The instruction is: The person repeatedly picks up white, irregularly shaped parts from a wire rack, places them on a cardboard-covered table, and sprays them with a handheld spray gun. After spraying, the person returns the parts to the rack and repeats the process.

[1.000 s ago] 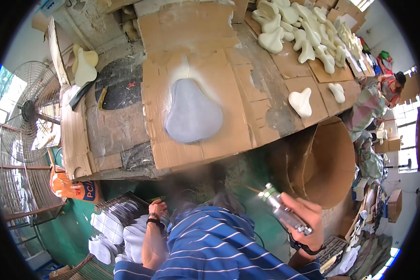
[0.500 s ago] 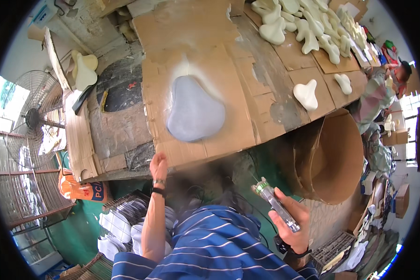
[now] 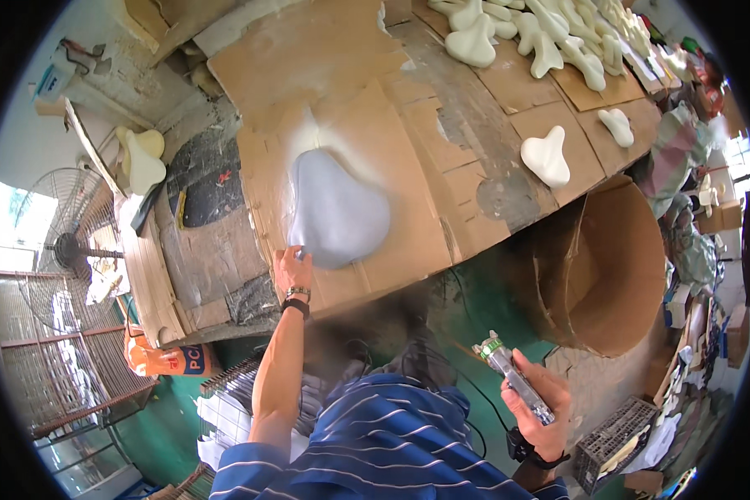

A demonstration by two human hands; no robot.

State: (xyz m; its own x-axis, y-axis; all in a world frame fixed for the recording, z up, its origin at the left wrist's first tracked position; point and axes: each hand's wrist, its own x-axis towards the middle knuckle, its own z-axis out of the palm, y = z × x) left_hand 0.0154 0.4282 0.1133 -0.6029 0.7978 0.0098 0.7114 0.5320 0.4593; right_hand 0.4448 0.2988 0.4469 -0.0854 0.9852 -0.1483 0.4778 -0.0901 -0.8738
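Observation:
A grey, rounded saddle-shaped pad [image 3: 342,208] lies on cardboard in front of me, its narrow end pointing away. At its near left edge is my left hand [image 3: 293,271], the fingertips closed on the rim. My right hand [image 3: 542,396] is wrapped round a metal spray gun [image 3: 512,375] with a green ring near its nozzle. I hold the gun low on the right, off the table and apart from the pad. Pale overspray surrounds the pad's far end.
Cream foam saddle shapes [image 3: 471,40] are heaped at the far right, with two lying separately nearer. A large cardboard drum [image 3: 612,267] stands right of me. On the left are a fan [image 3: 67,250], wire racks and an orange bag [image 3: 154,358]. A person works at the far right.
My left hand has moved from the table's front edge up to the pad and closed on its near left rim. The spray gun stays low in my right hand. The whole view has shifted slightly.

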